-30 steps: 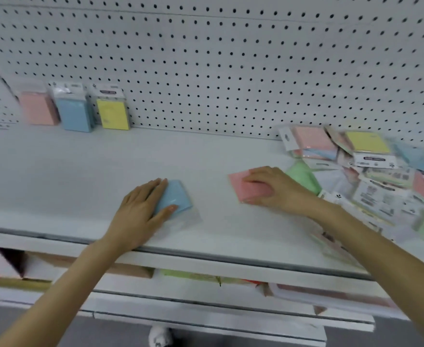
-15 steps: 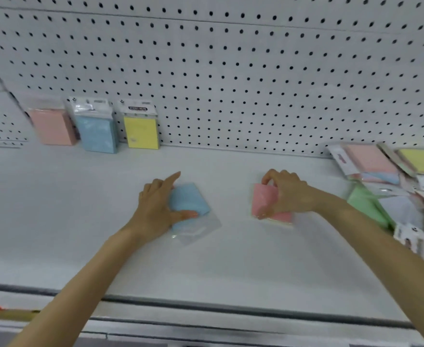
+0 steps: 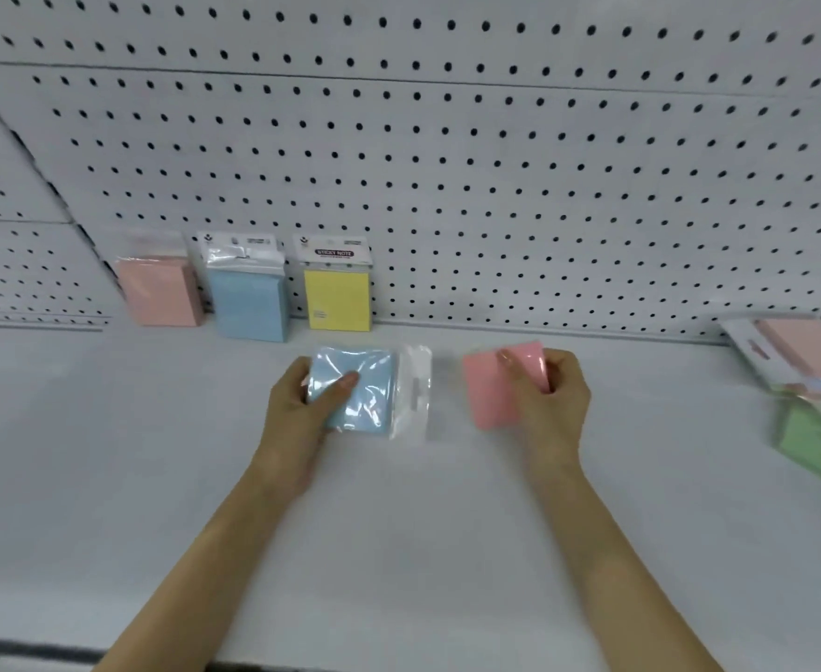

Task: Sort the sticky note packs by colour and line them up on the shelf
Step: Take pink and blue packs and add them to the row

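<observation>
Crinkly-wrapped square blue pack [image 3: 357, 390] (glossy film) in left hand [image 3: 297, 414].

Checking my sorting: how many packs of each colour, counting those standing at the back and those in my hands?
Pink: 2, standing pink pack, held pink pack.
Blue: 2, standing blue pack, held blue pack.
Yellow: 1, yellow pack.
Total: 5.

Blue pack [image 3: 357, 395]: clear plastic wrap, glossy, crinkled, glare streaks. Pink pack [image 3: 488, 388]: smooth, faint sheen. Shelf [image 3: 399, 535]: white, matt, smooth. Pegboard [image 3: 496, 186]: white, matt, perforated. Yellow pack [image 3: 338, 300]: matt paper face.
</observation>
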Action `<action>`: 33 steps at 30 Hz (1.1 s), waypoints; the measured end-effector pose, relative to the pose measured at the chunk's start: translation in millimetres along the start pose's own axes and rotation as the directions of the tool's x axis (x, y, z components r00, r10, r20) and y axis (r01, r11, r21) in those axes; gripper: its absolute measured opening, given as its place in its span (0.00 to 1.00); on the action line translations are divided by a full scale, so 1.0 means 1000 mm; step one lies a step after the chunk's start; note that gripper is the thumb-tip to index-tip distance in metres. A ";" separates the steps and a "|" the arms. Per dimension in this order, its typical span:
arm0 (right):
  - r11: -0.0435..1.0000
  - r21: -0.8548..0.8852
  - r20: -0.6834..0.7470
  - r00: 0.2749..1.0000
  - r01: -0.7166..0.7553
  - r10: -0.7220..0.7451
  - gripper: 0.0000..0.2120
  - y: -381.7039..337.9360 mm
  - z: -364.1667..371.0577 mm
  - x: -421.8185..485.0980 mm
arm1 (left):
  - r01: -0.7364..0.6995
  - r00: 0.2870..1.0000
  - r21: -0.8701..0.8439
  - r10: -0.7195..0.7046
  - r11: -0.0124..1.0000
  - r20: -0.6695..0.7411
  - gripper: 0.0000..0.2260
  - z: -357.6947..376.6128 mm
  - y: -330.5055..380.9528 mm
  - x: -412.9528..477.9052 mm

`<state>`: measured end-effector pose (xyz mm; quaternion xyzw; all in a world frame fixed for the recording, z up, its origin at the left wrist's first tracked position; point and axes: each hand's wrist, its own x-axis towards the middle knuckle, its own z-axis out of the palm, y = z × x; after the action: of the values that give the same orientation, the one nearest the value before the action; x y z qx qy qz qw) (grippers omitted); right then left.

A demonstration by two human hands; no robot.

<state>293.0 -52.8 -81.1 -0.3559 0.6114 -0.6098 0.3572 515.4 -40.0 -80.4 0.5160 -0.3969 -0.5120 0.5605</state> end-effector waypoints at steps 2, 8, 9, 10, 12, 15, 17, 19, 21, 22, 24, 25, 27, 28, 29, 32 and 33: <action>0.991 0.135 -0.022 1.000 -0.004 0.007 0.10 -0.002 0.024 -0.005 | 0.037 0.991 -0.213 -0.064 0.976 -0.120 0.07 0.001 0.000 0.010; 0.870 0.453 0.053 0.980 -0.194 0.191 0.12 -0.003 0.076 -0.010 | -0.049 0.984 -0.203 0.012 0.978 -0.177 0.28 0.006 -0.008 0.022; 0.836 0.498 0.087 0.973 -0.229 0.215 0.15 -0.003 0.079 -0.010 | -0.075 0.983 -0.205 0.038 0.976 -0.177 0.29 0.005 -0.009 0.023; 0.805 0.533 0.116 0.965 -0.260 0.235 0.19 -0.002 0.081 -0.010 | -0.100 0.981 -0.198 0.064 0.975 -0.184 0.30 0.004 -0.010 0.026; 0.757 0.583 0.125 0.953 -0.294 0.275 0.24 -0.003 0.080 -0.009 | -0.140 0.975 -0.145 0.110 0.980 -0.195 0.30 0.006 -0.010 0.030; 0.692 0.674 0.045 0.949 -0.258 0.311 0.15 -0.009 0.066 0.000 | -0.178 0.971 -0.049 0.167 0.983 -0.169 0.25 0.014 -0.010 0.037; 0.652 0.729 -0.002 0.953 -0.207 0.304 0.08 -0.015 0.058 0.006 | -0.179 0.974 -0.015 0.176 0.984 -0.145 0.20 0.017 -0.010 0.040; 0.638 0.741 0.008 0.952 -0.211 0.306 0.07 -0.019 0.058 0.005 | -0.163 0.977 0.003 0.162 0.987 -0.138 0.16 0.018 -0.010 0.044; 0.644 0.716 0.072 0.946 -0.271 0.317 0.07 -0.020 0.064 -0.001 | -0.118 0.986 -0.031 0.113 0.993 -0.125 0.15 0.018 -0.012 0.046; 0.651 0.697 0.109 0.942 -0.300 0.318 0.07 -0.019 0.068 -0.005 | -0.083 0.991 -0.066 0.075 0.994 -0.114 0.15 0.018 -0.013 0.046; 0.683 0.653 0.153 0.940 -0.328 0.304 0.08 -0.019 0.075 -0.011 | -0.018 0.996 -0.141 0.005 0.990 -0.092 0.14 0.019 -0.015 0.045; 0.699 0.635 0.168 0.941 -0.331 0.293 0.08 -0.018 0.077 -0.013 | 0.006 0.996 -0.180 -0.021 0.984 -0.084 0.13 0.019 -0.016 0.044; 0.716 0.618 0.190 0.945 -0.326 0.266 0.08 -0.017 0.078 -0.016 | 0.040 0.996 -0.238 -0.057 0.971 -0.065 0.12 0.021 -0.017 0.041; 0.724 0.610 0.198 0.947 -0.321 0.253 0.10 -0.017 0.078 -0.017 | 0.050 0.997 -0.253 -0.065 0.966 -0.049 0.14 0.022 -0.016 0.041; 0.742 0.593 0.206 0.949 -0.314 0.237 0.11 -0.016 0.078 -0.017 | 0.056 0.997 -0.256 -0.067 0.965 -0.034 0.17 0.022 -0.016 0.041; 0.871 0.419 0.231 0.958 -0.257 0.171 0.10 -0.013 0.082 -0.020 | 0.041 0.999 -0.161 -0.046 0.986 -0.028 0.30 0.024 -0.015 0.041; 0.918 0.328 0.238 0.960 -0.225 0.151 0.09 -0.011 0.083 -0.021 | 0.031 0.999 -0.116 -0.035 0.993 -0.027 0.31 0.025 -0.015 0.041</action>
<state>375.5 -75.6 -69.7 -0.2873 0.4834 -0.6314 0.5340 495.4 -83.2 -95.1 0.4965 -0.3497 -0.5358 0.5866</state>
